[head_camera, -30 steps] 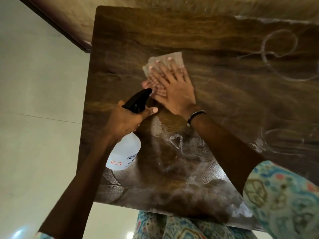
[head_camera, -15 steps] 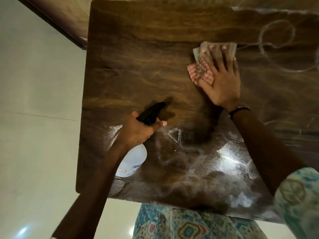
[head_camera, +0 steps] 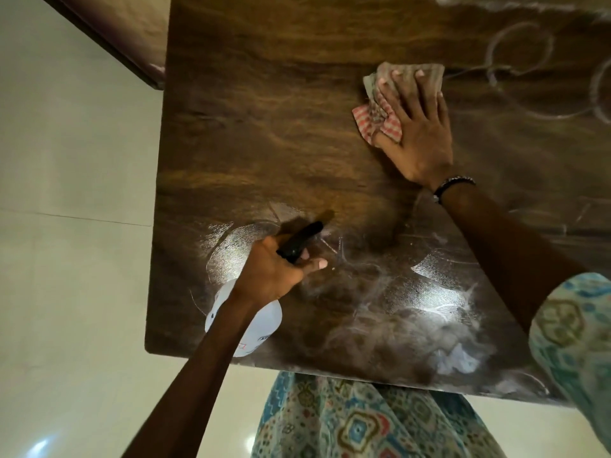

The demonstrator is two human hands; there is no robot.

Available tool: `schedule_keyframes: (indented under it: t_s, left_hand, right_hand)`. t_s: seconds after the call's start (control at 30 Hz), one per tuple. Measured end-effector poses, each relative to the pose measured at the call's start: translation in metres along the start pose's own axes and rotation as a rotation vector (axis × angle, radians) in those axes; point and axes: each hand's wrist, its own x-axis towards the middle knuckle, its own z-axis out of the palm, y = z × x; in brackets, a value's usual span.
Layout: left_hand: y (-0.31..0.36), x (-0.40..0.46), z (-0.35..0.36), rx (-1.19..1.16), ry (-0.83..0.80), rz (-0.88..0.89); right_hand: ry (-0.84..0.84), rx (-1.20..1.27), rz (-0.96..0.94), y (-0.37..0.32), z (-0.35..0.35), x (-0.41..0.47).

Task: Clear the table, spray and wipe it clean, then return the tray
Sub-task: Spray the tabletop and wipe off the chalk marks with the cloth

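Note:
The dark wooden table (head_camera: 264, 133) fills the view, with wet smears and ring marks near its front edge and at its far right. My right hand (head_camera: 418, 127) presses flat, fingers spread, on a red-and-white checked cloth (head_camera: 377, 114) at the table's upper middle. My left hand (head_camera: 274, 272) grips the neck of a white spray bottle (head_camera: 261, 328) with a black trigger head (head_camera: 299, 241), held low over the front left part of the table. No tray is in view.
Pale tiled floor (head_camera: 72, 226) lies left of and below the table. A dark-edged piece of furniture (head_camera: 132, 44) stands beyond the table's far left corner. My patterned clothing (head_camera: 363, 421) is against the front edge.
My right hand slid the cloth from the table's middle left over to the right. My left hand with the spray bottle dropped lower and a little right.

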Motion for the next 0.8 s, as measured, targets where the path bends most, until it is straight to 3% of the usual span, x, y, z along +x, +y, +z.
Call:
schedule_keyframes:
  t_s: [0.17,0.43,0.6,0.8]
  left_hand:
    - [-0.012,0.000,-0.010,0.025,0.125,0.001]
    - [-0.022,-0.004,-0.042,-0.116,0.098,-0.060]
    - [-0.023,-0.005,-0.042,-0.116,0.108,-0.109]
    - [-0.028,-0.007,-0.042,-0.179,0.099,-0.097]
  right_hand:
    - [-0.016,0.016,0.022,-0.026,0.002,-0.002]
    - [-0.052,-0.062,-0.433,-0.155,0.038,-0.039]
    - [-0.023,-0.067,-0.629,-0.125,0.045,-0.081]
    - [-0.013,-0.079,-0.291,-0.036,0.024,-0.075]
